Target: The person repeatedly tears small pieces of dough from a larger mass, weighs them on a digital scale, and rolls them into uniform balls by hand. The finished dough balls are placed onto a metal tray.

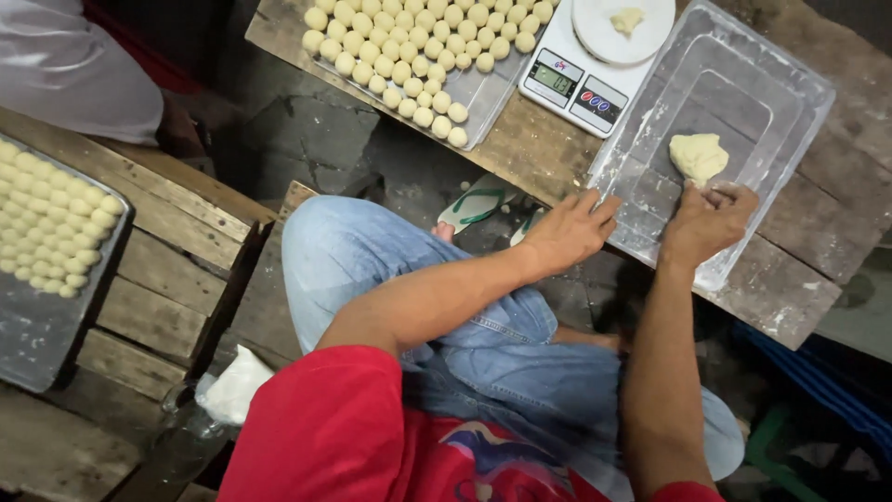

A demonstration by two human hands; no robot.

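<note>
A clear plastic tub [780, 93] lies on a rough wooden table, dusted with flour, with a pale lump of dough [699, 155] inside. My right hand [708, 221] is curled at the lump's near edge, fingers pinching it. My left hand [569, 231] rests with fingers spread on the tub's near left rim. A white digital kitchen scale [578, 79] stands left of the tub, with a small piece of dough [627, 19] on its round pan.
A metal tray [488, 93] packed with several small dough balls sits left of the scale. A second tray [37, 325] of dough balls rests on a wooden bench at far left. Another person's pale sleeve [65, 65] shows at top left. Green sandals [478, 204] lie under the table.
</note>
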